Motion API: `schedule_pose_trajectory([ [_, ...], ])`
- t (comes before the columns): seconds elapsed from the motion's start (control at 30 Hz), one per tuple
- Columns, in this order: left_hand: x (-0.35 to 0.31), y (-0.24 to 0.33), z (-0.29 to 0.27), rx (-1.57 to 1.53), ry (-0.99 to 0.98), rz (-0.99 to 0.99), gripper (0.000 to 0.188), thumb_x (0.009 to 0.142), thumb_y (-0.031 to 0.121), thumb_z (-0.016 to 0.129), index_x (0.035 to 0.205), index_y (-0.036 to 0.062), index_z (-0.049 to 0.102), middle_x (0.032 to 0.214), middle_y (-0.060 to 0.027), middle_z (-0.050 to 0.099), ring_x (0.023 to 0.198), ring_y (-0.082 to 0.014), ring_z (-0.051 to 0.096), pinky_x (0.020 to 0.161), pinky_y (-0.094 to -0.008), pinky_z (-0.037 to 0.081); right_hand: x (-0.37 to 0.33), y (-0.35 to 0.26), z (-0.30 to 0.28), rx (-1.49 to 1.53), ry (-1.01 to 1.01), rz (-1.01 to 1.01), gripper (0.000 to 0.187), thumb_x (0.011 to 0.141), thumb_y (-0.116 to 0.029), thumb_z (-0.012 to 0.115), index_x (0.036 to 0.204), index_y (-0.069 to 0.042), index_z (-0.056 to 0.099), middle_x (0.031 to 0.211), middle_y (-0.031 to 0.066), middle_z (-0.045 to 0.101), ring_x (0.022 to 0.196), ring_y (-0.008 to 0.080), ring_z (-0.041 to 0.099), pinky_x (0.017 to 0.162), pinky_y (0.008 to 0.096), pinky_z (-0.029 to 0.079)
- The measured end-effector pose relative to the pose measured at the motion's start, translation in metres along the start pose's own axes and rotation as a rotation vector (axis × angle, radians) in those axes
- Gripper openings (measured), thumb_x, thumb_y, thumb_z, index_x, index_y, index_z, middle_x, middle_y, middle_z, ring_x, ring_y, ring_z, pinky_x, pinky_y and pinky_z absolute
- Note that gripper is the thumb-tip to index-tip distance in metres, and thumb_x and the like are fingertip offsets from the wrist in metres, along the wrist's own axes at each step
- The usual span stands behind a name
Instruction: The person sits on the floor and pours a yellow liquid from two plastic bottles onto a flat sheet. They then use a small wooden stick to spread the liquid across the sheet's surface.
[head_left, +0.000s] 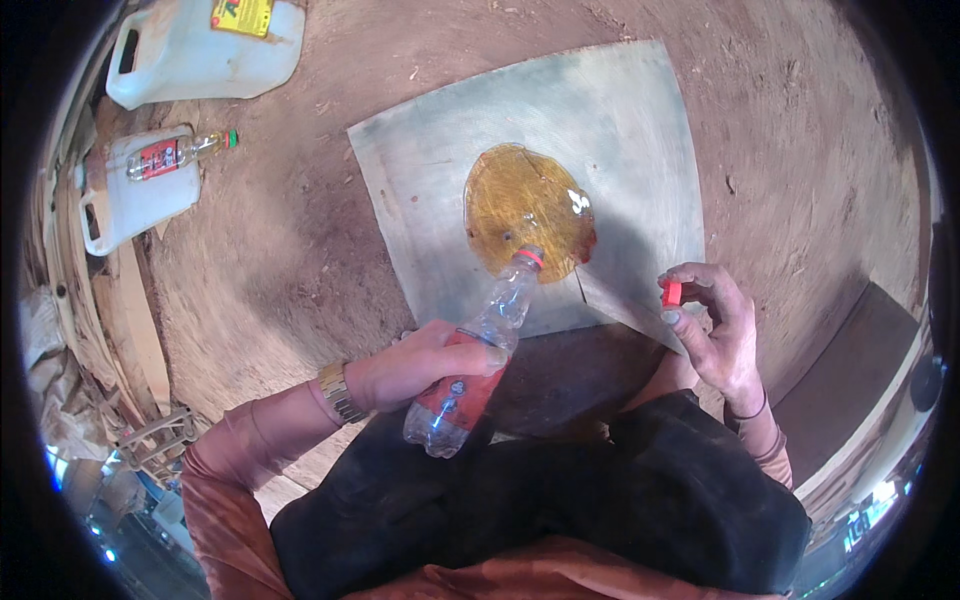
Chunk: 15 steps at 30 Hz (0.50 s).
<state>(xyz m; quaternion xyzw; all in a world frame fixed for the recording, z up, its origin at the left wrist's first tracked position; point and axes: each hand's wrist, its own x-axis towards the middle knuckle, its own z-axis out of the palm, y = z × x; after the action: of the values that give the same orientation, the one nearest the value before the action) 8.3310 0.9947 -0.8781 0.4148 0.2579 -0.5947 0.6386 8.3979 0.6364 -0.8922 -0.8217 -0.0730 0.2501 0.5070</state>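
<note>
My left hand (pixel 440 362) is wrapped round a clear plastic bottle (pixel 506 305) with a red label. The bottle is tilted, its open neck pointing away from me over a puddle of amber liquid (pixel 520 205). That puddle lies on a pale grey sheet (pixel 420 180) on the ground. Little or no liquid shows inside the bottle. To the right, my right hand (pixel 722 330) pinches a red bottle cap (pixel 671 294) between thumb and fingers, above the sheet's near right edge.
At the far left lie a large white jerrycan (pixel 200 60) and a smaller white jerrycan (pixel 150 210). A second clear bottle (pixel 165 158) with a green cap rests on the smaller one. Wooden boards (pixel 140 320) line the left side; a dark flat panel (pixel 850 385) lies at right.
</note>
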Motion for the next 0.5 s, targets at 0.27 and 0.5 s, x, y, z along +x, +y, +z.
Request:
schedule_pose_trajectory([
  [0.27,0.000,0.001,0.000,-0.071,0.034,0.022,0.046,0.097,0.044,0.071,0.118,0.0039,0.067,0.094,0.0014,0.064,0.081,-0.0063,0.058,0.072,-0.0269,0.049,0.008,-0.001,-0.002,-0.065,-0.053,0.060,0.036,0.091,-0.018,0.080,0.119,-0.001,0.066,0.109,0.0154,0.074,0.100,0.0282,0.076,0.090,0.0380,0.059],
  [0.5,0.001,-0.001,-0.005,-0.078,0.021,-0.015,0.048,0.097,0.048,0.071,0.118,0.0051,0.068,0.091,0.0015,0.064,0.079,-0.0066,0.058,0.071,-0.0263,0.049,0.016,-0.006,0.001,-0.057,-0.085,0.052,0.034,0.091,-0.015,0.079,0.119,-0.002,0.066,0.108,0.0149,0.074,0.101,0.0293,0.076,0.090,0.0385,0.059],
])
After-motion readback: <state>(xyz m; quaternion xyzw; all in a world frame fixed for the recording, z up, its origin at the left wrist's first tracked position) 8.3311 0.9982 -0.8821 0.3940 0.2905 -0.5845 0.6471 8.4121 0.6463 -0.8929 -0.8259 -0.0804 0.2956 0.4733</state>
